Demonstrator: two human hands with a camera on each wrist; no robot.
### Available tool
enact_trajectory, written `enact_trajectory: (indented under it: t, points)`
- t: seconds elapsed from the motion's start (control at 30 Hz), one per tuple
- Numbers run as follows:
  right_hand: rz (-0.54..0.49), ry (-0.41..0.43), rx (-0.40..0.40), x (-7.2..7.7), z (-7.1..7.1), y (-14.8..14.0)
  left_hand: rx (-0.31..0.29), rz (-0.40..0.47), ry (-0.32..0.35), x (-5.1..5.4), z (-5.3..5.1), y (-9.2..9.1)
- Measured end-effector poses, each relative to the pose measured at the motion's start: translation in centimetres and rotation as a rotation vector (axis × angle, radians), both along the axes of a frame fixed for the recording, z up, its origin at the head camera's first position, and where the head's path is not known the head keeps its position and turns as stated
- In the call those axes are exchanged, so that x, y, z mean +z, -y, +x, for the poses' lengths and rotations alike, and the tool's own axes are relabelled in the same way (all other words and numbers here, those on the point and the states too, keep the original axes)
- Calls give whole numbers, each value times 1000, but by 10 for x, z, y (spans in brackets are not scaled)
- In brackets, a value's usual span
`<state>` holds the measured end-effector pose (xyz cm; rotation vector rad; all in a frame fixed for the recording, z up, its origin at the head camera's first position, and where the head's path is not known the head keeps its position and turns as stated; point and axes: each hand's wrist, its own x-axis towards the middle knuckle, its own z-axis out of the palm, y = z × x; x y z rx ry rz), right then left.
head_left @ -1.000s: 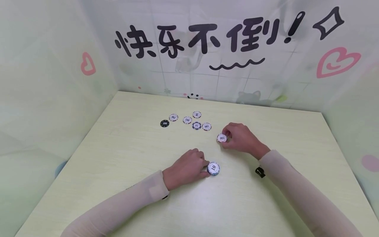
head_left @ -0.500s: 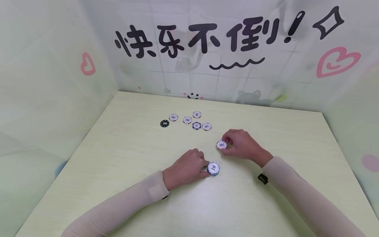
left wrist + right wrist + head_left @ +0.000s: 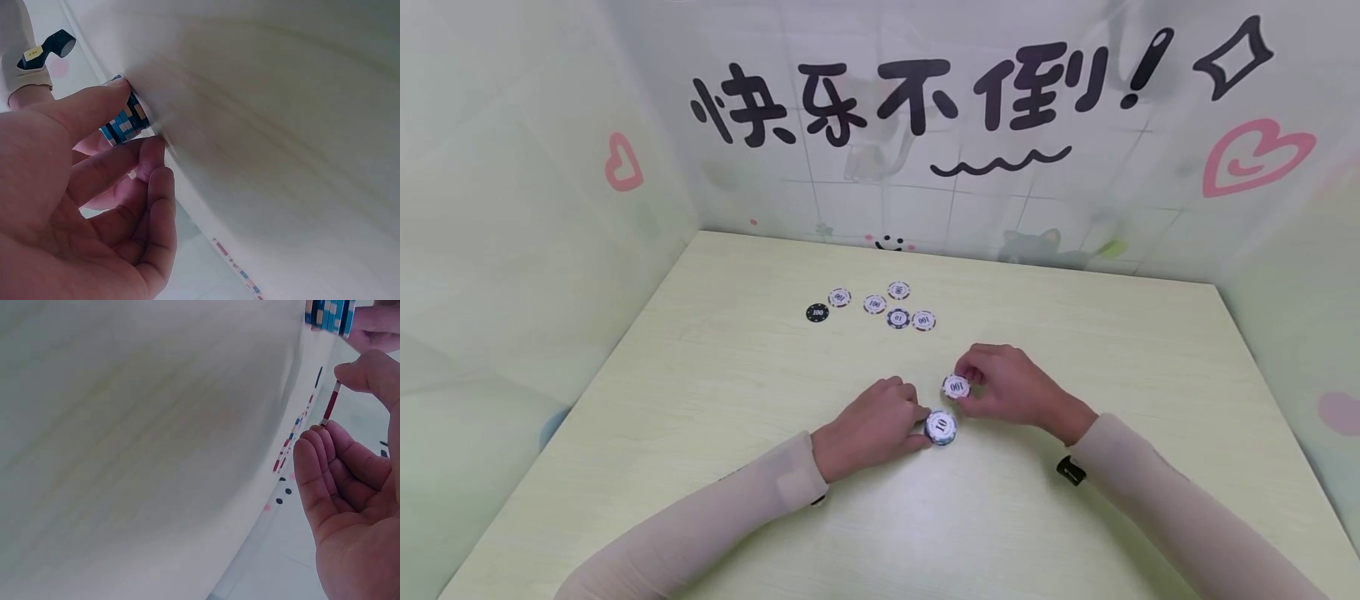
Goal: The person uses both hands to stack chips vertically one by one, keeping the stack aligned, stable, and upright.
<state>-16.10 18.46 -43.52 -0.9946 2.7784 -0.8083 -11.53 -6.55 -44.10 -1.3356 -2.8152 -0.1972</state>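
Observation:
My left hand point(image 3: 876, 423) pinches the side of a short stack of poker chips point(image 3: 941, 427) standing on the table, its top chip marked 10. Blue, black and pale edges of the stack point(image 3: 127, 122) show between thumb and fingers in the left wrist view. Just behind the stack, my right hand point(image 3: 1011, 387) holds one white chip marked 100 point(image 3: 957, 387) by its rim. Seen from the right wrist, that chip's red-and-white edge point(image 3: 332, 405) is pinched between thumb and fingertips, apart from the stack point(image 3: 330, 315).
Toward the back of the table point(image 3: 737, 350) several chips lie flat: a black 100 chip point(image 3: 817, 312), white 100 chips such as this one point(image 3: 874, 304), and a dark-rimmed 10 chip point(image 3: 898, 318). A printed curtain point(image 3: 880, 192) closes off the back and sides.
My right hand has come nearer with its white 100 chip, from close to the back chips to right behind the stack. The left hand and the stack have stayed put.

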Motion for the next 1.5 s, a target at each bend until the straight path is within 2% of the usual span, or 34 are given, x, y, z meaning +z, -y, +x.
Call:
enact_trajectory:
  t: [0.27,0.5,0.7,1.0,1.5]
  points:
    - [-15,12,54,4,11,6,-14,24,9,0,-8,4]
    - [-44,-2,120,7,15,12,-17,5,18,1,-16,7]
    - [-52,37,167,12,19,15,4,4,59,7,-15,5]
    - [-60,-11,217,12,20,17,-4,12,48,10,-15,5]
    - [-51,8,206,7,20,17,-20,48,16,3,-15,7]
